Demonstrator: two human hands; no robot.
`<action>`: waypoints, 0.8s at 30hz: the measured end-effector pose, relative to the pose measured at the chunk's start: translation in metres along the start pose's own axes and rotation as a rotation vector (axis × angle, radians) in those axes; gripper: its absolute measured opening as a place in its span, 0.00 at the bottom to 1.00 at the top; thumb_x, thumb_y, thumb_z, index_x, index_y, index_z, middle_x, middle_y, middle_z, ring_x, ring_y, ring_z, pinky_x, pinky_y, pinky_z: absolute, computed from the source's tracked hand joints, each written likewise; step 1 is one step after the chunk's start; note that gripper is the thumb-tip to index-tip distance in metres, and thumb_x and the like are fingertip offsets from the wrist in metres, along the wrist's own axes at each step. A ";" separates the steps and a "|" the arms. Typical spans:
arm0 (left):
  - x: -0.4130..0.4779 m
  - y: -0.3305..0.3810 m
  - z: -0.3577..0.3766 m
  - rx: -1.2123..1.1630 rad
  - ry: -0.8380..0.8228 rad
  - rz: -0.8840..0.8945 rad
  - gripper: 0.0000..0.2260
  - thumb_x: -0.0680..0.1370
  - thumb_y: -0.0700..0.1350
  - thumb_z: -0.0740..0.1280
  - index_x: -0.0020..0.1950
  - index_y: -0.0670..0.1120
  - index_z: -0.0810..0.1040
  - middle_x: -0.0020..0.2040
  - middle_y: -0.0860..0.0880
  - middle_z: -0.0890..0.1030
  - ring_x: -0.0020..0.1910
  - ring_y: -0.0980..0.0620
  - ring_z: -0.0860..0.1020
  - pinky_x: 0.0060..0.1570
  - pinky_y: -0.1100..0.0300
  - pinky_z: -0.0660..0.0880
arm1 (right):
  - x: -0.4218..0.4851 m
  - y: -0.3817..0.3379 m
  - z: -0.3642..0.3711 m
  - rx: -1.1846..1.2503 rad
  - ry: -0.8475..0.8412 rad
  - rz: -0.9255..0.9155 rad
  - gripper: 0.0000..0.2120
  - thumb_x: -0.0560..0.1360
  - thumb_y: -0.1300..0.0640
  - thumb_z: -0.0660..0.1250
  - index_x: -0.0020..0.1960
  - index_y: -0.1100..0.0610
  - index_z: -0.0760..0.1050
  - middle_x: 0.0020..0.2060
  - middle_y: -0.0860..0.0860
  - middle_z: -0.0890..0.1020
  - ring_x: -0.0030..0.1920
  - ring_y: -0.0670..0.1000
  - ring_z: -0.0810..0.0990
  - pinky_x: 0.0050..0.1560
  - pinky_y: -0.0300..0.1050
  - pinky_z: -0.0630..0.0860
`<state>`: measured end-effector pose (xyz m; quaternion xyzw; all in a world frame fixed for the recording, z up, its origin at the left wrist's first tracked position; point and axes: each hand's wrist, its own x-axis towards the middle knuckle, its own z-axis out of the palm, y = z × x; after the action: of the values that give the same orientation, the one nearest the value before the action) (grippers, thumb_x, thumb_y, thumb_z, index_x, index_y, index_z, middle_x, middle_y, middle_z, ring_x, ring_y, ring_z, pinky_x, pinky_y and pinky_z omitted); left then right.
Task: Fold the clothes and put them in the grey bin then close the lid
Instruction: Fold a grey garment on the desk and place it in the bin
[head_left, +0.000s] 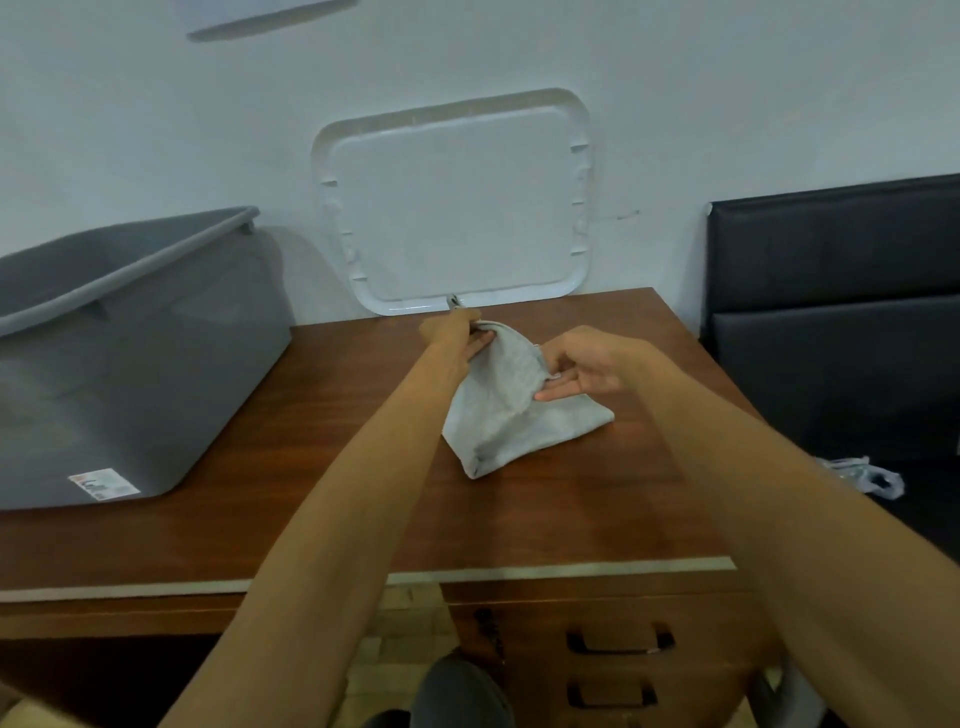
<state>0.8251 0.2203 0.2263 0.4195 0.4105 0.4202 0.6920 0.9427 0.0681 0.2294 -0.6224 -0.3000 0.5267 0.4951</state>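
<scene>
Folding step: right of the open grey bin (156, 374), a pale cloth (498, 421) sits on the counter (519, 519). The left hand (454, 340) grips its raised top and the right hand (582, 364) pinches its side. Next, probably, the fold needs laying flat.

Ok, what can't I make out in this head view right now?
Head view only:
Contents of the grey plastic bin: hidden by its near wall; its left end is cut by the frame.
What garment the light grey cloth is: bunched and blurred.
Fingertips of the left hand: covered by the cloth.
</scene>
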 end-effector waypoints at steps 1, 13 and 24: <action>0.002 -0.003 0.006 0.020 -0.003 0.000 0.08 0.76 0.32 0.72 0.55 0.33 0.78 0.45 0.38 0.82 0.33 0.46 0.82 0.35 0.56 0.84 | 0.001 0.001 -0.007 0.010 0.006 0.000 0.11 0.72 0.74 0.61 0.53 0.68 0.76 0.57 0.64 0.80 0.50 0.62 0.86 0.47 0.49 0.85; 0.019 -0.064 0.048 0.203 -0.082 -0.089 0.10 0.77 0.32 0.71 0.58 0.34 0.78 0.49 0.37 0.84 0.43 0.43 0.86 0.44 0.54 0.85 | 0.009 0.031 -0.068 -0.001 0.059 0.177 0.21 0.74 0.75 0.59 0.66 0.73 0.74 0.57 0.68 0.82 0.52 0.64 0.86 0.43 0.47 0.85; 0.032 -0.057 0.025 0.965 -0.148 0.483 0.11 0.82 0.39 0.61 0.60 0.43 0.81 0.56 0.44 0.84 0.52 0.46 0.83 0.50 0.53 0.82 | 0.007 0.030 -0.058 -0.554 0.349 0.192 0.08 0.80 0.63 0.60 0.54 0.66 0.76 0.48 0.63 0.84 0.45 0.62 0.87 0.48 0.56 0.85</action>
<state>0.8716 0.2273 0.1743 0.8004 0.3992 0.3002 0.3316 0.9958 0.0472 0.1961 -0.8393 -0.2826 0.3550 0.2994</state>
